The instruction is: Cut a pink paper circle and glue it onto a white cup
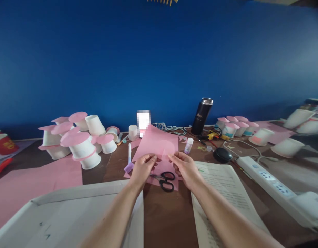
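My left hand [142,169] and my right hand [186,168] face each other above the middle of the desk, thumbs pinched against the fingers. Between their fingertips stretches a small pale pink piece of paper [163,154], whose edges are hard to make out. A larger pink paper sheet [153,141] lies just behind and under the hands. Scissors [166,181] with black handles rest on pink paper below the fingers, blades partly hidden by my left hand. A glue stick [189,145] stands behind my right hand. Left of my left hand lies a white and purple marker [129,153].
Paper cups [83,151] with pink paper tops are piled at the left; more cups [243,128] stand at the right. A black flask [202,116] stands by the blue wall. A power strip [275,186], a black round object [222,155] and a printed booklet [223,193] lie right.
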### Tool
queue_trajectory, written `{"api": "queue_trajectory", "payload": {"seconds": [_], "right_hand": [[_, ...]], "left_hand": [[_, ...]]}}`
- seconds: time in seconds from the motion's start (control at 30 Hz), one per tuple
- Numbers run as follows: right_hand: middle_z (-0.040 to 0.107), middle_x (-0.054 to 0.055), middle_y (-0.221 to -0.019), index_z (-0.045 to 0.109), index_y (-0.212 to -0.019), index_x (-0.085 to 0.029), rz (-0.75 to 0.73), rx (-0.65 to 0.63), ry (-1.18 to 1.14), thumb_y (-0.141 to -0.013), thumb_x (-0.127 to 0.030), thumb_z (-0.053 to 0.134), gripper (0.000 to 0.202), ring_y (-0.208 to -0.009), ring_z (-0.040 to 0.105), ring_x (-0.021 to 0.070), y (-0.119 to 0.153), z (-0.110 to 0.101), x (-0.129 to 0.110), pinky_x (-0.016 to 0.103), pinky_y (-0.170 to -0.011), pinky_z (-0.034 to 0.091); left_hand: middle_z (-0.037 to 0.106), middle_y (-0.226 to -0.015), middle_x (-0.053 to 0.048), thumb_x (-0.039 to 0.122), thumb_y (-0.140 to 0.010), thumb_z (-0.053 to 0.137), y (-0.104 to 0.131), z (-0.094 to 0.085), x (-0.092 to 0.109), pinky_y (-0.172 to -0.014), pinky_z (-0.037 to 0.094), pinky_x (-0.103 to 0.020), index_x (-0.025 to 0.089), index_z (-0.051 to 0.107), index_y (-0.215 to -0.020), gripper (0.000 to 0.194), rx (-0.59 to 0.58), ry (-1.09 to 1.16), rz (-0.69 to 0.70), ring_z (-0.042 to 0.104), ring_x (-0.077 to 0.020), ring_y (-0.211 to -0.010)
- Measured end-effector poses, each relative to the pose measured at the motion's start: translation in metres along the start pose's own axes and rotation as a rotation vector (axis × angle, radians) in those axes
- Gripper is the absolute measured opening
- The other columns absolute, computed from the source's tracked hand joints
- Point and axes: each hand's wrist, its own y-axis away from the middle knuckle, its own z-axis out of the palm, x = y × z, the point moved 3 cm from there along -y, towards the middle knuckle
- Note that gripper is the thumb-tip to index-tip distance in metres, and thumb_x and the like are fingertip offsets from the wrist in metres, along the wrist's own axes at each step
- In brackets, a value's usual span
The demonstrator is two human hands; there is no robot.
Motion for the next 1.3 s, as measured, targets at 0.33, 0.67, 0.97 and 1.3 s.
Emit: {"api": "queue_trajectory", "payload": {"seconds": [0.33, 0.67, 0.97, 1.3], "right_hand": [[0.039, -0.007, -0.042, 0.058, -0.066, -0.02, -0.139, 0.091, 0.216, -0.071, -0.049, 0.065, 0.03, -0.037, 0.03, 0.0085, 0.001, -0.002, -0.008, 0.024, -0.04, 0.021], [0.049, -0.003, -0.054, 0.057, -0.064, -0.019, -0.247, 0.141, 0.319, -0.074, -0.043, 0.064, 0.027, -0.05, 0.039, 0.0105, 0.005, 0.0, -0.015, 0.024, -0.047, 0.029], [0.037, -0.007, -0.05, 0.054, -0.066, -0.019, -0.06, 0.085, 0.109, -0.071, -0.055, 0.063, 0.037, -0.042, 0.027, 0.0068, -0.001, -0.006, 0.002, 0.022, -0.039, 0.017], [0.041, -0.005, -0.051, 0.048, -0.06, -0.02, -0.17, 0.164, 0.195, -0.071, -0.047, 0.063, 0.032, -0.046, 0.032, 0.0093, 0.0, -0.009, -0.008, 0.023, -0.043, 0.025]], "left_hand": [[0.068, -0.078, -0.007, 0.046, -0.073, 0.063, 0.002, 0.002, 0.0, -0.063, 0.046, -0.025, 0.015, 0.07, -0.086, 0.034, -0.043, 0.09, -0.036, 0.061, -0.0158, -0.073], [0.068, -0.078, -0.007, 0.043, -0.073, 0.065, 0.003, 0.005, 0.002, -0.063, 0.046, -0.025, 0.013, 0.069, -0.085, 0.032, -0.058, 0.111, -0.07, 0.061, -0.0156, -0.073], [0.067, -0.076, -0.006, 0.041, -0.072, 0.064, 0.0, 0.003, 0.0, -0.063, 0.045, -0.025, 0.014, 0.069, -0.081, 0.029, -0.078, 0.092, -0.058, 0.059, -0.0131, -0.068], [0.067, -0.074, -0.006, 0.042, -0.071, 0.064, 0.003, 0.004, 0.0, -0.061, 0.048, -0.026, 0.014, 0.068, -0.078, 0.029, -0.135, 0.001, -0.035, 0.06, -0.0149, -0.066]]}}
